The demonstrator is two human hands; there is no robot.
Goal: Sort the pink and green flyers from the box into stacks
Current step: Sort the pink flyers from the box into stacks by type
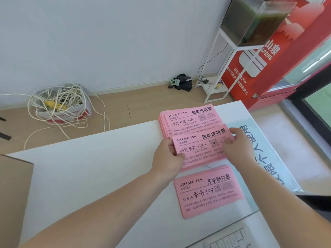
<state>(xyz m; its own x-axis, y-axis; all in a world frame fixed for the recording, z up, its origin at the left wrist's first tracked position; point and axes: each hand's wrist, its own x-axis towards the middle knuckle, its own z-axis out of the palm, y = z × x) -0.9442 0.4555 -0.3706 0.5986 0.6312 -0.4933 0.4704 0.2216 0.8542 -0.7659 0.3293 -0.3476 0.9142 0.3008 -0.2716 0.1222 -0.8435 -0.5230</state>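
Both hands hold a small bundle of pink flyers (198, 149) just above the white table (89, 167). My left hand (167, 156) grips its left edge, thumb on top. My right hand (237, 145) pinches its right edge. Beyond the bundle lies a stack of pink flyers (188, 119) with the same print, partly covered by the held ones. Nearer to me lies a second pink stack (207, 192) with a different headline. A corner of the brown cardboard box (12, 194) shows at the left edge. No green flyers are in view.
A keyboard (231, 238) sits at the table's near edge. A printed sheet (259, 158) lies under the table's right side. On the floor are a box of tangled white cord (60, 102), dark cloth (182, 82), a white stand (218, 83) and a red cooler (268, 59).
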